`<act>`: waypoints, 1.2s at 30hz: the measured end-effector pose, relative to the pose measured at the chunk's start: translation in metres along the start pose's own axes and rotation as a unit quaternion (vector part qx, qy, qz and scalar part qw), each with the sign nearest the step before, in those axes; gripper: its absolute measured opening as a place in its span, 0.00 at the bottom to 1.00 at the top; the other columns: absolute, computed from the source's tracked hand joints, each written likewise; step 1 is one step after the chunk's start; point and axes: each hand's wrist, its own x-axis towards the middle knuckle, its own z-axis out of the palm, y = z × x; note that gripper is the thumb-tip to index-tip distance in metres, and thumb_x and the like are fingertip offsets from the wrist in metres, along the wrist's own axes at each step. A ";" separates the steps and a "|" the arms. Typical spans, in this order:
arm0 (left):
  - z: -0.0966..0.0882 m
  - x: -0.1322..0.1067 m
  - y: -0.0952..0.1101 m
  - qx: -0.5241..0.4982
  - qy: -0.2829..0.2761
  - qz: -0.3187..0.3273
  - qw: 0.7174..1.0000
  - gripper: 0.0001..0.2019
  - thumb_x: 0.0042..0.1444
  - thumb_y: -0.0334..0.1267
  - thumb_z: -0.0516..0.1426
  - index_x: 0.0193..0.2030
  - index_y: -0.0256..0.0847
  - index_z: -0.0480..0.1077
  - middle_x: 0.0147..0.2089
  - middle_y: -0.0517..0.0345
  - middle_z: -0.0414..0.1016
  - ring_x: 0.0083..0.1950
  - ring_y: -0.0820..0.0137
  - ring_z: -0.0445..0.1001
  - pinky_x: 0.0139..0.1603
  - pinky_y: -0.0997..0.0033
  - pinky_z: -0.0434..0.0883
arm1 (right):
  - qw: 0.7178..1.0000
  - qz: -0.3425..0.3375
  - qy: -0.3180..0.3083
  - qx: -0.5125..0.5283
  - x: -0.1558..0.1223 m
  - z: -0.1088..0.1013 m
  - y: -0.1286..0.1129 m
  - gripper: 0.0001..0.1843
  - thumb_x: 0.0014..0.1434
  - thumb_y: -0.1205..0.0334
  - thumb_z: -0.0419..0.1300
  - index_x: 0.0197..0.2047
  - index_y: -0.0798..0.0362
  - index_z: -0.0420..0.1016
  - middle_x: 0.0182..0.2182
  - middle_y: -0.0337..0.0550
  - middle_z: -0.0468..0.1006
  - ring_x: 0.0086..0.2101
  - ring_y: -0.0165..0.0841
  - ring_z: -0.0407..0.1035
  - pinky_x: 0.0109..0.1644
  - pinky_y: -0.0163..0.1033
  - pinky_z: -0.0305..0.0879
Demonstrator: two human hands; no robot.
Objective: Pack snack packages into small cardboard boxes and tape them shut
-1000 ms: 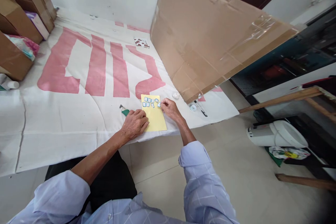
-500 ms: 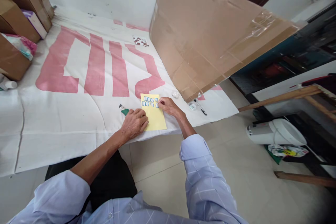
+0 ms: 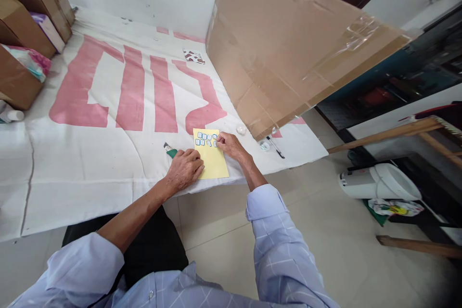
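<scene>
A yellow sheet of paper [image 3: 213,166] lies near the table's front edge. On its upper half sit several small pale pieces with blue outlines [image 3: 202,142], in two rows. My left hand [image 3: 185,169] rests with curled fingers on the sheet's left edge, pressing it down. Just beyond that hand, a green object with a dark tip [image 3: 170,150] sticks out, partly covered by it. My right hand [image 3: 231,145] is at the right ends of the rows, thumb and fingers pinched together. Whatever is between those fingertips is too small to make out.
A big cardboard sheet [image 3: 281,48] stands on the white cloth [image 3: 90,163] to the right. Near its base are a clear round item [image 3: 241,129], a small round container [image 3: 264,146] and a black pen [image 3: 278,150]. Cardboard boxes [image 3: 18,79] fill the left; a white bucket [image 3: 378,181] stands right.
Very little differs. My right hand has shifted slightly at the right end of the rows, still pinched; my left hand stays on the sheet's edge.
</scene>
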 end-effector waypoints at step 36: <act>0.001 -0.003 -0.002 -0.003 0.024 0.031 0.999 0.10 0.75 0.37 0.55 0.46 0.42 0.79 0.53 0.48 0.86 0.60 0.54 0.79 0.54 0.50 0.67 | 0.972 -0.070 0.163 -0.153 -0.048 0.033 0.011 0.13 0.75 0.65 0.58 0.55 0.48 0.83 0.48 0.52 0.80 0.50 0.46 0.70 0.57 0.47 0.69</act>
